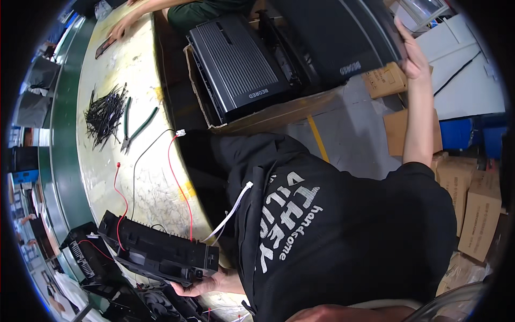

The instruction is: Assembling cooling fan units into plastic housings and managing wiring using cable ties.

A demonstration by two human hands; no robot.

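Observation:
My left hand [196,286] is wrapped around the lower edge of a black plastic housing [161,249], tilted over the table's near end. From the housing trail a red wire [173,161], a second red wire with a small red connector [118,166], a thin black wire ending in a white plug [181,132], and a white cable [232,214]. Out at the upper right, my right hand [416,64] grips the edge of a large dark panel [332,40]. Beside that panel, a dark ribbed cover [236,64] lies in an open carton [214,124].
On the pale worktable [161,198] lie black cable ties [104,115] and green-handled cutters [134,126]. Another person's hand [124,26] rests near a flat dark object [105,47]. More black housings [88,252] stand lower left. Cartons [480,220] and blue bins [458,133] line the right.

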